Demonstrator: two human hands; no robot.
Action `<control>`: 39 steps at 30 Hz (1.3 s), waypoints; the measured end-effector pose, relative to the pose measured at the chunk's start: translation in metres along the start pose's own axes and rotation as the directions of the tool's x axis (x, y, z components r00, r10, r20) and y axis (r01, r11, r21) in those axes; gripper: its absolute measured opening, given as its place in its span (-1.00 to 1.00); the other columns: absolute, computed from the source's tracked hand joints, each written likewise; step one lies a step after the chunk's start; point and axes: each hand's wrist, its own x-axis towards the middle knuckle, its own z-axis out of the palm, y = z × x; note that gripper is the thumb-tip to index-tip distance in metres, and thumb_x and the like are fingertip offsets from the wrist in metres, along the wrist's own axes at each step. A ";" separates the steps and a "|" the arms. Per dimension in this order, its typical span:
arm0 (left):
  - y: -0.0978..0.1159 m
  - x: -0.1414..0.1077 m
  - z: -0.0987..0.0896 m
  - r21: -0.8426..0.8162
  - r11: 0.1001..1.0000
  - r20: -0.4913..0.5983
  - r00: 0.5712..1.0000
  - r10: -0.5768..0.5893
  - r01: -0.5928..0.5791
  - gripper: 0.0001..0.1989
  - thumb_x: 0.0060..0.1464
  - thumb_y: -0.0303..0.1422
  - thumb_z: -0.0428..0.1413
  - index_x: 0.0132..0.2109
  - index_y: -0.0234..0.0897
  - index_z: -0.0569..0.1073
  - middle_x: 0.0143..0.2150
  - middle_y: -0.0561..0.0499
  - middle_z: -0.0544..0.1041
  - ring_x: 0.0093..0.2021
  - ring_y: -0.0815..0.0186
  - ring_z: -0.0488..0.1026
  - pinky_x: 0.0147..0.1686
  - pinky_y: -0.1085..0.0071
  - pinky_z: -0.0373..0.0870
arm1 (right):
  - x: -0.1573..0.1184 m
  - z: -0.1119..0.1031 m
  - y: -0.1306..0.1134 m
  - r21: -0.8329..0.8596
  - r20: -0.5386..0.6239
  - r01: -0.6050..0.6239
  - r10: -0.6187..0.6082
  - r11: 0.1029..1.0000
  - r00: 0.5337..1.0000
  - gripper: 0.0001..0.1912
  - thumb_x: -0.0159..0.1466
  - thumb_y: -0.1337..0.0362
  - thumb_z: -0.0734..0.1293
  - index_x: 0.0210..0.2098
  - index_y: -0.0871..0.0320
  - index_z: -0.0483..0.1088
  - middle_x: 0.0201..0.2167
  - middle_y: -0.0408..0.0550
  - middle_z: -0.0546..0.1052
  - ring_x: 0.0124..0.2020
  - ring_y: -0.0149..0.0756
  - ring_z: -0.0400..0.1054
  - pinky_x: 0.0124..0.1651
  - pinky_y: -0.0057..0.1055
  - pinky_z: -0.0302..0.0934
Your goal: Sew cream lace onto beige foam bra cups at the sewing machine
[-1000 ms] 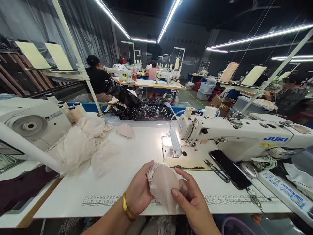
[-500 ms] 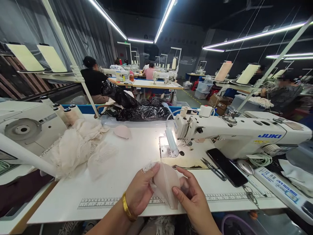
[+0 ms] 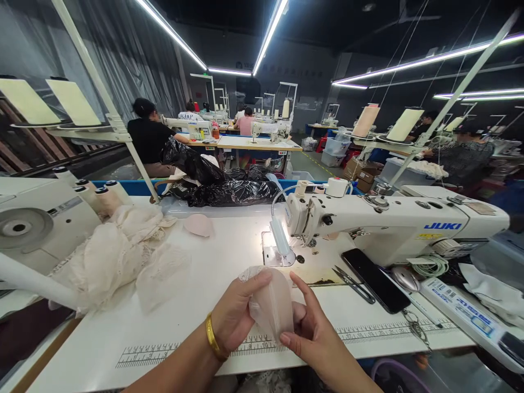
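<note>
A pale pink bra cup (image 3: 275, 300) with sheer fabric and a lace edge over it is held above the table's front part. My left hand (image 3: 237, 314) is closed on its left side, thumb on top, with a gold bangle at the wrist. At the cup's lower right, my right hand (image 3: 308, 327) pinches the edge between thumb and fingers, its index finger raised. Just beyond my hands stands the white sewing machine (image 3: 368, 215). Another pink cup (image 3: 198, 225) lies farther back on the table, beside a heap of sheer cream lace fabric (image 3: 110, 245).
Right of my hands lie thread snips (image 3: 354, 284), a black phone (image 3: 374, 279), a mouse (image 3: 405, 278) and a white box (image 3: 466, 311). Black plastic bags (image 3: 233, 191) lie behind the table. Thread cones (image 3: 100, 196) stand at left. Co-workers sit at machines farther back.
My right thumb has shifted slightly down and left along the cup's lower edge, and the cup has turned a little. The whole view has shifted slightly.
</note>
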 end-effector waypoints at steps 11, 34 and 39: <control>0.053 0.037 -0.001 0.615 -0.218 0.715 0.652 -0.251 -0.758 -0.68 -0.20 -0.72 0.09 -0.36 -0.23 0.51 -0.16 0.00 0.61 -0.09 0.09 0.48 0.13 0.00 0.07 | 0.107 -0.068 -0.036 -0.746 0.603 0.662 -0.347 0.074 0.718 -0.67 0.39 0.47 0.17 -0.35 0.05 0.47 -0.37 -0.08 0.53 -0.27 -0.21 0.29 -0.15 -0.25 0.20; 0.050 0.087 -0.021 0.661 -0.261 0.648 0.711 -0.273 -0.703 -0.54 -0.36 -0.68 0.06 -0.32 -0.15 0.62 0.01 0.01 0.59 -0.25 0.23 0.41 0.03 0.08 0.16 | 0.112 -0.087 -0.033 -0.810 0.492 0.560 -0.318 0.174 0.810 -0.63 0.36 0.50 0.19 -0.18 -0.04 0.55 -0.25 -0.09 0.61 -0.24 -0.17 0.42 -0.16 -0.26 0.26; 0.048 0.087 -0.021 0.658 -0.231 0.671 0.698 -0.250 -0.716 -0.57 -0.42 -0.71 0.04 -0.37 -0.21 0.56 -0.05 0.03 0.59 -0.31 0.28 0.39 -0.05 0.14 0.09 | 0.113 -0.090 -0.031 -0.835 0.473 0.531 -0.304 0.147 0.827 -0.65 0.37 0.48 0.21 -0.14 -0.04 0.55 -0.26 -0.08 0.61 -0.22 -0.15 0.41 -0.21 -0.28 0.25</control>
